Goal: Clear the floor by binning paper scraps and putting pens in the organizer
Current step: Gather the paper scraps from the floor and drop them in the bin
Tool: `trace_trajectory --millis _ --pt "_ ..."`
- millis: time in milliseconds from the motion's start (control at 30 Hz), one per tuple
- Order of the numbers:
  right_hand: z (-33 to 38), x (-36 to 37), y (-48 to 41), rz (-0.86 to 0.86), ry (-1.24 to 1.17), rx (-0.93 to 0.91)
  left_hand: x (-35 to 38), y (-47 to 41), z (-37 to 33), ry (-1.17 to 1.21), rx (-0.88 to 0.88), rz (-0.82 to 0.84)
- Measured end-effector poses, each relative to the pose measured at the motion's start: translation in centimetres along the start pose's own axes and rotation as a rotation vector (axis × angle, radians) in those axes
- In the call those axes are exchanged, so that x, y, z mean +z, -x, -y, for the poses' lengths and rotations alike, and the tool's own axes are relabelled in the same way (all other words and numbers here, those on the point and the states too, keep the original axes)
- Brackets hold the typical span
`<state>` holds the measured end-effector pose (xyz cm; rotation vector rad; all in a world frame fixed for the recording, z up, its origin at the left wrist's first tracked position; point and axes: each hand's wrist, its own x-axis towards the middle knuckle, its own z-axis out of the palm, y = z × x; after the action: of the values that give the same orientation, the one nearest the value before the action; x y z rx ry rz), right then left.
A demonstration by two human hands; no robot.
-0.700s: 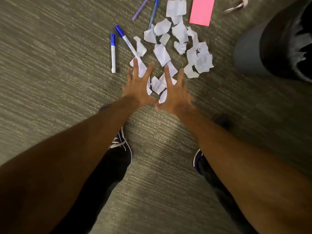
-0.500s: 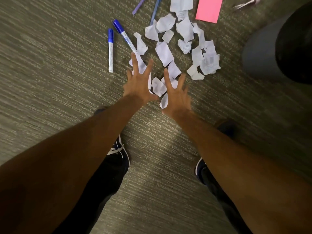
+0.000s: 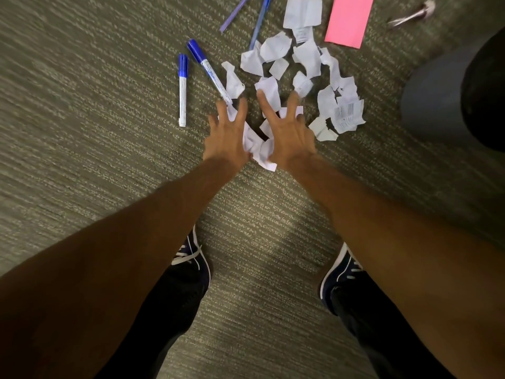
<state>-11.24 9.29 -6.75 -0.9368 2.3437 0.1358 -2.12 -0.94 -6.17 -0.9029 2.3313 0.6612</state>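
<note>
Touching paper scraps (image 3: 271,90) — left hand (image 3: 226,140), right hand (image 3: 291,138); bin's (image 3: 431,105) inside dark.

Head-worn view, steeply down at carpet (image 3: 82,132)

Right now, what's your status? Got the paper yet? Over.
Both open: left hand, right hand, fingers spread on paper scraps. Scraps bunched between palms, on carpet. Slanted blue marker at left fingertips.

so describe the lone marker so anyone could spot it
Find the pile of paper scraps on the carpet and look left of it. Of two blue-capped markers there, it is the outer marker, clear of paper; the slanted marker runs into the scraps.
</note>
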Motion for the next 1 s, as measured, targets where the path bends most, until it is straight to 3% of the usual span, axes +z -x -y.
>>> trace_trajectory --millis 100,533,1000 --pt "-0.1 -0.2 -0.7 0.067 0.024 -0.032 0.2 -0.1 0.2 -0.007 0.015 -0.015" --pt "-1.5 -1.2 0.9 0.0 -0.052 -0.291 -0.1 1.0 -0.6 0.088 0.145 -0.049" --pt "-3.4 -8.2 6.1 -0.057 -0.213 -0.192 -7.3 5.3 -3.9 0.105 0.178 -0.118"
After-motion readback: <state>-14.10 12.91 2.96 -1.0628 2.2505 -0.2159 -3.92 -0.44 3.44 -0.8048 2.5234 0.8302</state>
